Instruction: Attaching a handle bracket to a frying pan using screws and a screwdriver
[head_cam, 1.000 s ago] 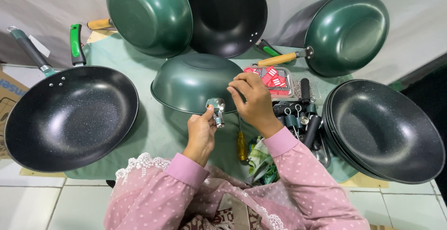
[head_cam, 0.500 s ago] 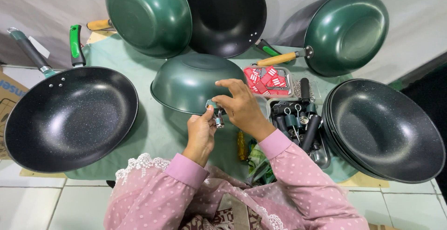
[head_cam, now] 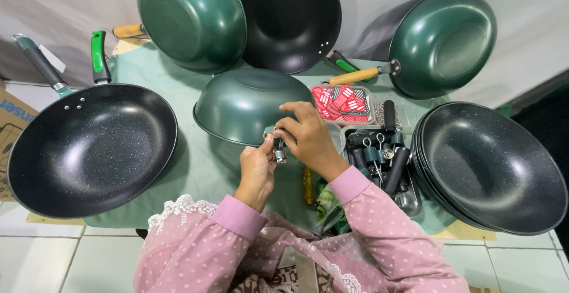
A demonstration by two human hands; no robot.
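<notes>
My left hand (head_cam: 256, 167) and my right hand (head_cam: 307, 139) meet in front of an upturned green wok body (head_cam: 246, 103) that lies rim-down on the green cloth. Both pinch a small metal bracket piece (head_cam: 276, 145), held just off the wok's near edge. The left fingers grip it from below, and the right fingertips close on it from the right. Pink dotted sleeves cover both forearms.
A handled black-lined wok (head_cam: 89, 148) lies at left. A green wok (head_cam: 189, 17) and a black one (head_cam: 290, 17) lean at the back, another wooden-handled one (head_cam: 441, 41) at back right. Stacked pans (head_cam: 492, 168) sit right. A metal tray (head_cam: 409, 195) with black handles, a box of red packets (head_cam: 342, 102).
My right hand has moved left from the box of red packets to join the left hand at the small metal piece. The left hand stayed almost still.
</notes>
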